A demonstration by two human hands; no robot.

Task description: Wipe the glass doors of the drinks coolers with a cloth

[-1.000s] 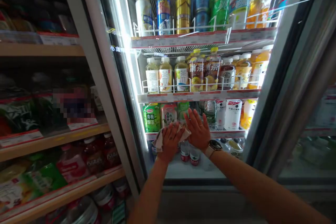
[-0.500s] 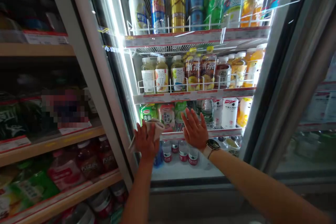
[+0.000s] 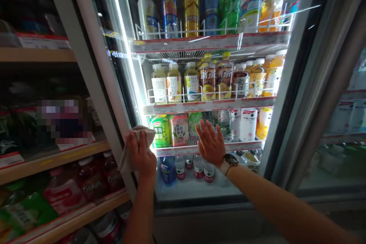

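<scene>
One cam here, worn on my head, facing forward and down, pretty near the drinks fridge [image 3: 177, 191], my left hand [image 3: 141, 153] and right hand [image 3: 212, 145] below mid-frame, wooden shelving [image 3: 48, 162] off left.

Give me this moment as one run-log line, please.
left hand: holds cloth, at frame | right hand: open, in front of drinks | watch: right wrist

"冰茶" on yellow-capped bottles [image 3: 224, 78], "茶π" on two white-capped bottles [image 3: 174, 85]

Cloth [image 3: 146, 134] lower left of bottles [image 3: 207, 80]; cans [image 3: 191, 14] above
</scene>
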